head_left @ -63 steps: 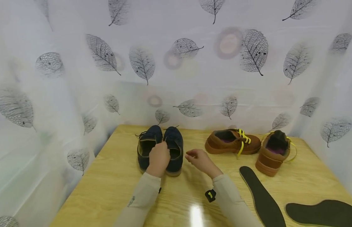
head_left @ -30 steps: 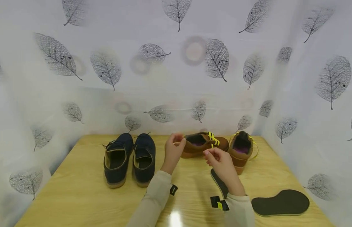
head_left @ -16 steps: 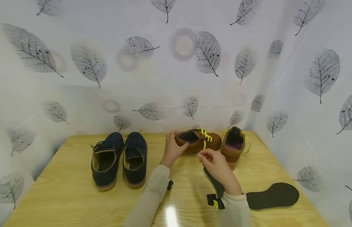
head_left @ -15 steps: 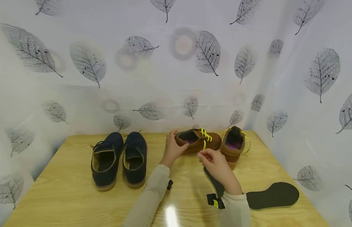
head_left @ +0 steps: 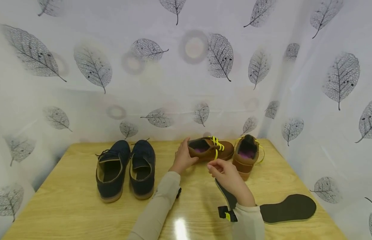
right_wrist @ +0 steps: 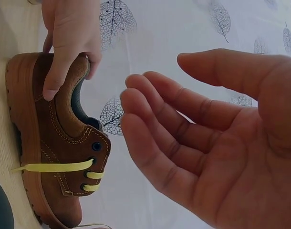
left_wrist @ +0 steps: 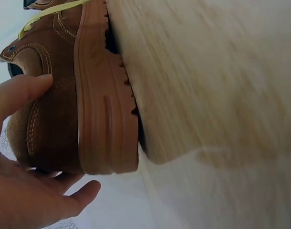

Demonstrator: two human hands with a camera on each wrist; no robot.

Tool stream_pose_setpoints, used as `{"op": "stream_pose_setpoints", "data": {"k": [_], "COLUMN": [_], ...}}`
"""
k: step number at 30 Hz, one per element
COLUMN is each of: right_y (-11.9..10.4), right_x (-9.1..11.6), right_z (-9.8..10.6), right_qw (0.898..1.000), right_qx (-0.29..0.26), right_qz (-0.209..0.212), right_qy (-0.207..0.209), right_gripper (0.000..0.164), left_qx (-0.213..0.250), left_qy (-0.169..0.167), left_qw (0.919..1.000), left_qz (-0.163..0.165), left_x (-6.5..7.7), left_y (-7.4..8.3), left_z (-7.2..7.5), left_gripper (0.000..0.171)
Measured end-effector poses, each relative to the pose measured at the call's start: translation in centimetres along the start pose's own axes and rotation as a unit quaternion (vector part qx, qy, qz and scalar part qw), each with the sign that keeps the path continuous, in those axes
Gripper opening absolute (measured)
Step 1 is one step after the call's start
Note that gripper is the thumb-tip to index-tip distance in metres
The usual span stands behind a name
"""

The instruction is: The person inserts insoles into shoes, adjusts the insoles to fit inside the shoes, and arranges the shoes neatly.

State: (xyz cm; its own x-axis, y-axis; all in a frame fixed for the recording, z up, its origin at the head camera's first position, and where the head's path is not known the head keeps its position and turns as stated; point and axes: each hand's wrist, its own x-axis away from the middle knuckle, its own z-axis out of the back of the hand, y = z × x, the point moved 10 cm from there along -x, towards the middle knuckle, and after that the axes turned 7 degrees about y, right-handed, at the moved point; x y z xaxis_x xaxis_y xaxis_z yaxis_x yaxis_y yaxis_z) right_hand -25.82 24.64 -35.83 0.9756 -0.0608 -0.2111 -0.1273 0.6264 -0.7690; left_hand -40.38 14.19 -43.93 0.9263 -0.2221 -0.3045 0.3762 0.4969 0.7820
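Observation:
A brown lace-up shoe point(head_left: 209, 151) with yellow laces lies sideways near the back of the table, toe to the right. My left hand point(head_left: 183, 158) holds its heel. The left wrist view shows the thumb point(left_wrist: 38, 86) on the side of the heel and the fingers behind it. In front of the shoe hovers my right hand point(head_left: 229, 175), holding nothing; its fingers are loosely bent in the right wrist view. To the right stands the matching brown shoe point(head_left: 245, 163), heel toward me, with a purple patch visible inside.
Two dark blue shoes, one on the left point(head_left: 109, 190) and one beside it point(head_left: 142, 186), stand with heels toward me. A dark insole point(head_left: 289, 208) lies at right; another insole point(head_left: 226, 193) is partly hidden under the right forearm. A leaf-print curtain point(head_left: 174, 83) surrounds the wooden table point(head_left: 75, 206).
My left hand has left the blue shoes and moved right to the brown shoe's heel. Since half a second ago, its fingers have straightened somewhat and the heel sits slightly farther right.

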Motion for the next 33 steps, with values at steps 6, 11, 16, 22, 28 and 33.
{"op": "stream_pose_setpoints", "data": {"k": [6, 11, 16, 22, 28, 33], "right_y": [-0.2, -0.3, -0.6, -0.6, -0.5, -0.6], "right_x": [0.2, 0.3, 0.3, 0.3, 0.2, 0.2], "right_z": [-0.2, -0.3, 0.1, 0.0, -0.3, -0.4], "right_qw": [1.0, 1.0, 0.998, 0.996, 0.997, 0.997], "right_qx": [0.002, 0.009, 0.057, 0.078, 0.074, 0.074], "right_qz": [0.003, 0.002, 0.008, 0.009, 0.021, 0.02], "right_qy": [0.003, 0.002, 0.023, 0.029, 0.025, 0.021], "right_gripper": [0.017, 0.016, 0.014, 0.017, 0.017, 0.019], "left_qx": [-0.045, -0.08, -0.111, -0.15, -0.164, -0.206], "left_qy": [-0.002, -0.006, -0.007, 0.011, 0.022, -0.008], "left_qw": [0.9984, 0.9962, 0.9932, 0.9875, 0.9824, 0.961], "left_qz": [-0.033, -0.035, -0.033, -0.045, -0.087, -0.184], "left_x": [0.5, 1.0, 1.9, 3.4, 4.6, 5.3], "left_y": [0.7, 0.9, 1.1, 1.5, 2.3, 4.0], "left_z": [0.7, 1.1, 2.0, 3.4, 4.6, 4.6], "left_gripper": [0.076, 0.07, 0.067, 0.06, 0.039, 0.023]}}
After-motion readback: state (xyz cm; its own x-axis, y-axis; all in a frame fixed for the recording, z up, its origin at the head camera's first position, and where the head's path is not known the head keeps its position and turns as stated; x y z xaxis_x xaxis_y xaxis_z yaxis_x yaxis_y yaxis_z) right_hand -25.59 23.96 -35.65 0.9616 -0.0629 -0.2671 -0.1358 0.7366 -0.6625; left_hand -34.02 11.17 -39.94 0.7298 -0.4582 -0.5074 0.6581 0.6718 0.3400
